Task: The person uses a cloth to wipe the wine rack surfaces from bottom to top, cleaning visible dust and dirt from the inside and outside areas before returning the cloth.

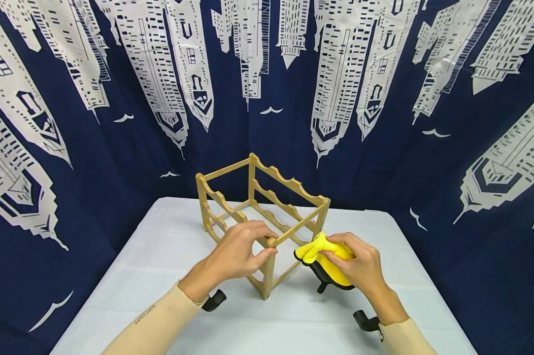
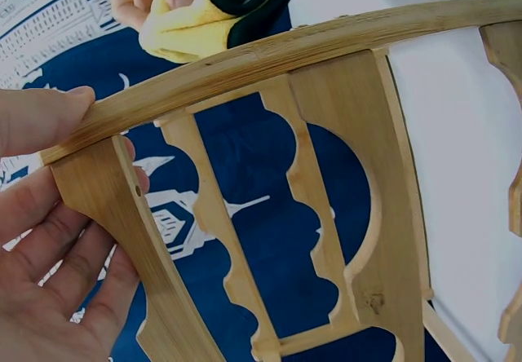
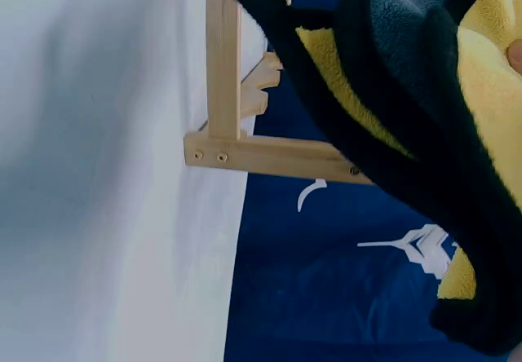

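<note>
A light wooden wine rack (image 1: pixel 269 276) with scalloped rails stands on the white table. My left hand (image 1: pixel 238 251) grips its near top corner, thumb on one side and fingers on the other. The left wrist view shows that thumb on the edge of the rack's bar (image 2: pixel 261 64), with the fingers spread below. My right hand (image 1: pixel 360 261) pinches a bunched cloth (image 1: pixel 335 271), yellow with a black border, just right of the rack. One corner of the cloth hangs toward the table. In the right wrist view, the cloth's dark grey face (image 3: pixel 400 28) shows and covers part of the rack.
The white-covered table (image 1: pixel 196 320) reaches out around the rack on all sides. Behind and beside it hangs a dark blue curtain (image 1: pixel 284 138) printed with white buildings and birds. Black wrist camera mounts (image 1: pixel 366 320) sit on both wrists.
</note>
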`<state>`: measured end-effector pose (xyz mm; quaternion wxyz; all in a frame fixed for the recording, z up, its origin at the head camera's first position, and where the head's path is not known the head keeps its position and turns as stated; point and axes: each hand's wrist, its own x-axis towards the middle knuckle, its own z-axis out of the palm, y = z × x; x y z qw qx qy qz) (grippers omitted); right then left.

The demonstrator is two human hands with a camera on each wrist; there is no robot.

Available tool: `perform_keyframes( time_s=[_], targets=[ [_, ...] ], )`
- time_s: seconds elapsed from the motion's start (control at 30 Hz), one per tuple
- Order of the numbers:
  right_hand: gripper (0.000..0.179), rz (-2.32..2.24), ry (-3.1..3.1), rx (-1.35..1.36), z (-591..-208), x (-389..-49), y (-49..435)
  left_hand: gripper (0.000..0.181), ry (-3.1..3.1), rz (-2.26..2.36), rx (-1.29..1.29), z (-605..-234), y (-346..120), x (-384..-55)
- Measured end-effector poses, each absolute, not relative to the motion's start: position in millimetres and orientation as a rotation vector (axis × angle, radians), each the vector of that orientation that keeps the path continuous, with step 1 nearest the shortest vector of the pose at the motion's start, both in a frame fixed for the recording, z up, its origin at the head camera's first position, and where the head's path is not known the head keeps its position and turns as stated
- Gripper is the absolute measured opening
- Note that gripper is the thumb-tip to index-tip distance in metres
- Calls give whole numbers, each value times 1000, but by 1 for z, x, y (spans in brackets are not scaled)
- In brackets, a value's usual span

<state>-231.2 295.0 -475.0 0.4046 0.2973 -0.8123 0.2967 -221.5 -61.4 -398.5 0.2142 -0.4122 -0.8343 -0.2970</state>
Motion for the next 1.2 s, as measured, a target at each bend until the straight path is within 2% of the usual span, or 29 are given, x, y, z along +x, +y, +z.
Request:
perform_keyframes(
  time_s=[0.77, 1.03, 1.2],
  targets=[
    [48, 662, -2073, 863, -483, -224, 270, 23, -2266, -921, -1243, -407, -86, -223],
    [32, 605, -2056, 1004, -487, -218, 247, 22, -2250, -914, -1285, -407, -91, -229],
    [41, 535, -2088, 1080, -491, -219, 226, 20, -2262, -945, -1274, -411, -96, -236]
  ],
)
